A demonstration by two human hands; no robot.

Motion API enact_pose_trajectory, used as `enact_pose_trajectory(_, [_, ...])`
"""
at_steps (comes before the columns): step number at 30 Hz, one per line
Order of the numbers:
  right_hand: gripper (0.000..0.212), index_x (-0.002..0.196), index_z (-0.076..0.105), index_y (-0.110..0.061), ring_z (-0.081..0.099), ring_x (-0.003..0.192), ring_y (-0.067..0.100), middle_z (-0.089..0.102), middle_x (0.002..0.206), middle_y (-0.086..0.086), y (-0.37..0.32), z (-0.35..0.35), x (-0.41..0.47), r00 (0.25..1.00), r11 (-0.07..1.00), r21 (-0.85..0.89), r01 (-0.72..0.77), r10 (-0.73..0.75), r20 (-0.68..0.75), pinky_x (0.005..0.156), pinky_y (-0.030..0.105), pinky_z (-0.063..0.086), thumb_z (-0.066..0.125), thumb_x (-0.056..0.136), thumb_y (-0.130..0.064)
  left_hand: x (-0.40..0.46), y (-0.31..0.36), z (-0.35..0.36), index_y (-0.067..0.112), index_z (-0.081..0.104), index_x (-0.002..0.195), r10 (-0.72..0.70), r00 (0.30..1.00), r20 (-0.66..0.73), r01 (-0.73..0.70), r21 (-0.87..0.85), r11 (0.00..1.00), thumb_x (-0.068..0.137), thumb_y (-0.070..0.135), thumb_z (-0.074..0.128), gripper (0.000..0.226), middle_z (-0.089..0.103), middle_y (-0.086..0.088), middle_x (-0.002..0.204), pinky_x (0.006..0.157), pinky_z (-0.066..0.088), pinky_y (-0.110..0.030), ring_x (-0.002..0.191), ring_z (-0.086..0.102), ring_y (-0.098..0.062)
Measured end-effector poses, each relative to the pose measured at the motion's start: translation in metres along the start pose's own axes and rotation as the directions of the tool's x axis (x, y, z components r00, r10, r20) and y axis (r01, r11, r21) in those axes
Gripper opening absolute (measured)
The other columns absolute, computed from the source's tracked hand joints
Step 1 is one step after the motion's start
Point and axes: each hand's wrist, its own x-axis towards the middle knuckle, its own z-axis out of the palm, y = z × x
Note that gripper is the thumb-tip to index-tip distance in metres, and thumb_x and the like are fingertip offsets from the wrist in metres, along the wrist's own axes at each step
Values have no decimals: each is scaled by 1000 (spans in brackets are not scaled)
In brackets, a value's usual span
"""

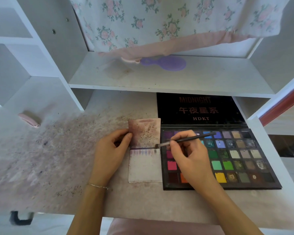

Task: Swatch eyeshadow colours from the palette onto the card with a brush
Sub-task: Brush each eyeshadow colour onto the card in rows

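Head view: pink clip [29, 119] lies far left on the stained worktop [58, 167]. My left hand [109, 153] pinches the left edge of the card [145, 165], grip closed on it with thumb and fingers. Card lies flat, touching the palette's left side, a row of small swatches across its middle. My right hand [190, 160] has its grip closed around the brush [185, 140], bristle tip down on the card's right edge. Open palette [236, 156] sits right, lid up. Purple hairbrush [166, 63] on the shelf [159, 78] above.
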Motion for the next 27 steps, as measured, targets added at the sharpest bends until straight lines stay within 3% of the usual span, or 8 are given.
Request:
enact_pose_trajectory(2, [23, 79, 53, -30, 60, 65, 13, 63, 73, 1, -3, 9, -4, 997, 1000, 11, -27, 26, 77, 59, 26, 51, 57, 85, -9, 0, -1, 0, 24, 68, 93, 5, 1000, 8, -5, 15, 1000, 86, 12, 59, 17, 64, 23, 83, 73, 46, -7, 82, 61, 7])
enact_pose_trajectory(6, [16, 78, 54, -27, 50, 56, 8, 64, 72, 4, -6, 28, -8, 979, 997, -71, -25, 39, 198, 51, 22, 42, 57, 85, -13, 0, 0, 1, 23, 69, 92, -7, 1000, -2, 7, 14, 1000, 85, 12, 61, 16, 65, 20, 82, 75, 50, -16, 81, 63, 3])
enact_pose_trajectory(11, [24, 73, 51, -30, 50, 61, -2, 63, 69, -2, -6, 38, -6, 979, 992, -128, -3, 29, 201, 55, 10, 37, 58, 84, -10, -1, 1, 0, 23, 70, 94, -12, 1000, -9, 12, -16, 1000, 84, 11, 61, 18, 65, 21, 82, 76, 50, -16, 80, 62, 5])
enact_pose_trajectory(27, [20, 77, 52, -30, 53, 72, -2, 59, 72, -9, -6, 39, -5, 960, 986, -165, -2, 49, 277, 62, 10, 40, 56, 85, -12, 0, -1, 2, 18, 71, 94, -10, 999, -35, 10, 2, 1000, 84, 13, 63, 15, 63, 24, 79, 75, 51, -17, 79, 62, 6])
